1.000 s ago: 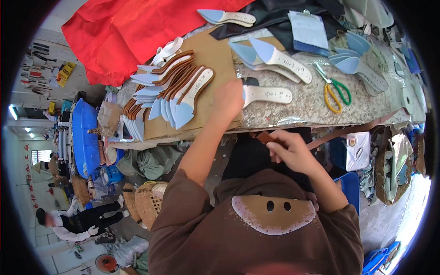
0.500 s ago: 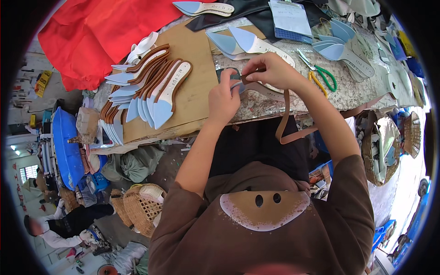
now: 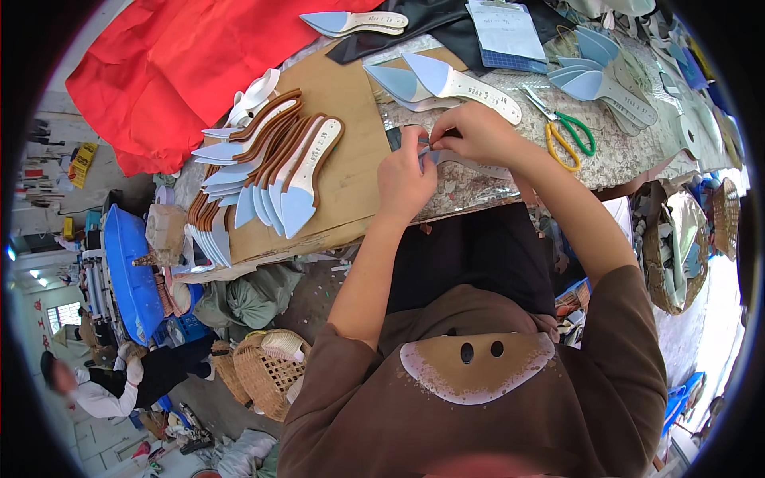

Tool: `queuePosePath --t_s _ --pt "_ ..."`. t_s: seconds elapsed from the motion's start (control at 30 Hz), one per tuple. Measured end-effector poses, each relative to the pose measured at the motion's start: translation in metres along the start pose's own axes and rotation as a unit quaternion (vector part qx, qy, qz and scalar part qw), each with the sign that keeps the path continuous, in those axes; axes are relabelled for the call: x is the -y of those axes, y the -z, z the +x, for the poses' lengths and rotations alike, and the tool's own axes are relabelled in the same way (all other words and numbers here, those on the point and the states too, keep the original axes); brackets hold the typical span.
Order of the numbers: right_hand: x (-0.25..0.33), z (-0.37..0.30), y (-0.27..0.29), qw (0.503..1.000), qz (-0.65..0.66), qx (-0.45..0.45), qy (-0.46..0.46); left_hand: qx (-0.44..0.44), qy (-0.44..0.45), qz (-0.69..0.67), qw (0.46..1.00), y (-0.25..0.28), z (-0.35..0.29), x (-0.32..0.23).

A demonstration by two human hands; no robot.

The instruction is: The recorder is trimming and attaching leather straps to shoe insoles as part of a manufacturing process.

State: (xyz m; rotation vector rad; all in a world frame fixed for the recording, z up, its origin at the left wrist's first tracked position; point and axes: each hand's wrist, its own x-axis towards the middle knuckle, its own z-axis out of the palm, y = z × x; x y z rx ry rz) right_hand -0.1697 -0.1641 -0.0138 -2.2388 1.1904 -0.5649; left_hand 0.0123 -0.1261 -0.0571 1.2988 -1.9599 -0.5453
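Observation:
My left hand (image 3: 406,179) is closed on the pointed end of a pale insole (image 3: 478,167) with a blue toe, near the table's front edge. My right hand (image 3: 478,135) pinches at that same end, its fingertips meeting the left ones; the brown strip seen there earlier is mostly hidden by the fingers. Just beyond lie several loose insoles (image 3: 478,89) with blue tips and pale heels. To the left, a fanned pile of insoles (image 3: 307,175) has brown edging. Right of my right hand rest scissors (image 3: 570,131) with one green and one yellow handle.
Brown cardboard (image 3: 355,103) lies under the edged pile. Red material (image 3: 183,80) covers the far left, and a clipboard with paper (image 3: 506,36) lies at the back. More insoles (image 3: 610,88) sit at right. Wicker baskets (image 3: 267,374) stand below; a person (image 3: 119,378) is at lower left.
Both hands have shifted slightly and come together, fingertips now meeting at the insole's pointed end. The brown strip that hung in a loop below my right hand no longer shows there.

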Motion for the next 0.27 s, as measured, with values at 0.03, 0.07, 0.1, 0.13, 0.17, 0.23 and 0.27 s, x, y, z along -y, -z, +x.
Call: queuePosePath --t_s 0.03,0.07,0.1,0.13,0.17,0.23,0.27 --pt "0.001 -0.005 -0.009 0.996 -0.064 -0.046 0.035 0.003 -0.001 0.001 1.0 -0.001 -0.002 0.0" --pt "0.001 -0.006 -0.009 0.996 -0.064 -0.05 0.034 -0.015 -0.009 -0.015 1.0 -0.002 -0.003 0.0" --pt "0.0 -0.008 -0.008 0.993 -0.066 -0.067 0.075 -0.033 -0.017 -0.032 0.999 -0.003 -0.004 0.001" --pt "-0.002 -0.01 -0.008 0.987 -0.068 -0.085 0.116 -0.03 -0.02 -0.031 0.999 -0.004 -0.005 0.005" --pt "-0.001 -0.009 -0.002 0.996 -0.002 -0.069 0.053 -0.018 -0.036 0.011 0.999 -0.003 -0.009 0.012" --pt "-0.01 -0.006 0.016 0.999 0.013 0.039 -0.025 -0.031 -0.088 0.048 0.994 -0.007 -0.013 0.018" --pt "-0.018 -0.001 0.028 0.983 0.027 0.149 -0.102 -0.057 -0.123 0.046 0.99 -0.01 -0.014 0.018"
